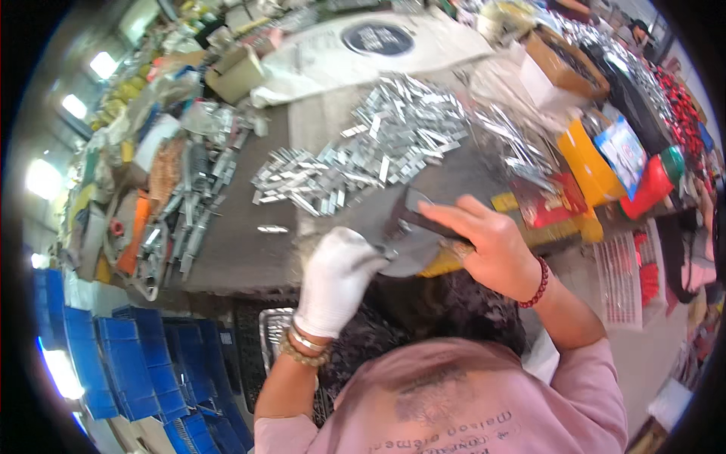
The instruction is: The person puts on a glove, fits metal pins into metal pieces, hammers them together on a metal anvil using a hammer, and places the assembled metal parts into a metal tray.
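My left hand (336, 276), in a white glove, is closed in a pinch at the table's near edge. A small piece at its fingertips is too blurred to name. My bare right hand (491, 246) grips a dark, narrow tool (435, 225), with the index finger stretched along it. The tool's kind cannot be made out. Both hands are over a grey rounded pad (416, 256). Just beyond them lies a heap of small silvery metal pieces (393, 136), and one loose metal piece (272, 228) lies left of my gloved hand.
Long metal parts (200, 189) and an orange-handled thing (136, 227) crowd the table's left side. On the right are a red tray (548, 200), a yellow box (590, 163) and a red bottle (650, 185). Blue bins (132, 363) stand low left; a white crate (620, 276) stands right.
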A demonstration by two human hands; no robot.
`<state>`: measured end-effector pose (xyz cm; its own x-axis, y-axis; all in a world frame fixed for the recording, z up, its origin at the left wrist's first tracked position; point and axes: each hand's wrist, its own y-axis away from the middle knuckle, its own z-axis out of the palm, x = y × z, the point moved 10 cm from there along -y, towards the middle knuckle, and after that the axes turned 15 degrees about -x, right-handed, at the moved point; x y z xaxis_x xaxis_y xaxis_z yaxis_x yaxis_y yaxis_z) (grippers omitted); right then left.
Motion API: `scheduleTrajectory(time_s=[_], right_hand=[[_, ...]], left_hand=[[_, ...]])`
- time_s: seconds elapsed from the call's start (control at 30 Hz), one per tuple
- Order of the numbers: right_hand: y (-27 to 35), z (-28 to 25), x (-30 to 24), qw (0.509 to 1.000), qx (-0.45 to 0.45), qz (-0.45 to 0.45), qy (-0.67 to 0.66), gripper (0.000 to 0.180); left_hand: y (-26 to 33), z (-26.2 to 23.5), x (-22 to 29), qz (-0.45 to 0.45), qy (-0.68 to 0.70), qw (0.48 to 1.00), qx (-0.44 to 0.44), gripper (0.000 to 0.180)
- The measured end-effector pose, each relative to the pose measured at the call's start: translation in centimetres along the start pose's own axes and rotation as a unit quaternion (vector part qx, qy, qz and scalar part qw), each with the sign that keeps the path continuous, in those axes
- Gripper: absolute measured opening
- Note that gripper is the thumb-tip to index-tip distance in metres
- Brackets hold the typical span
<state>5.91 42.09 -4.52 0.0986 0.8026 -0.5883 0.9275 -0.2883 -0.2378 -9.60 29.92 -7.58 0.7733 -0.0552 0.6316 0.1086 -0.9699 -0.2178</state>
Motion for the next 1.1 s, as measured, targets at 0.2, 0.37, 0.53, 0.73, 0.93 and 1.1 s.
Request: scheduleTrajectory(time_s=[0.2,0.37,0.53,0.73,0.93,1.1], right_hand=[[-0.1,0.9,-1.9,0.979,-0.01,-0.036,0.202,0.042],[1.4,2.2,-2.5,0.986,-0.066,0.024,0.148,0.023],[2.3,4.0,-1.3,0.991,-0.123,0.047,0.016,0.028],[4.6,9.7,2.0,0.897,-0.229,0.169,-0.338,0.035],[4.5,11.4,0.3,0.826,-0.215,0.209,-0.478,0.035],[5.1,13.1,-0.2,0.826,-0.21,0.198,-0.484,0.034]], left_hand=[[0.3,0.9,-0.7,-0.005,0.006,1.0,-0.006,0.014],[0.9,0.6,-0.6,0.003,0.01,1.0,0.018,0.017],[1.6,0.7,-0.7,-0.003,0.008,0.999,0.033,0.018],[4.1,0.5,0.6,-0.051,0.029,0.985,0.16,0.014],[6.9,5.5,-3.4,-0.277,0.389,0.872,0.107,0.045],[7.1,6.5,-3.3,-0.254,0.467,0.841,0.104,0.057]])
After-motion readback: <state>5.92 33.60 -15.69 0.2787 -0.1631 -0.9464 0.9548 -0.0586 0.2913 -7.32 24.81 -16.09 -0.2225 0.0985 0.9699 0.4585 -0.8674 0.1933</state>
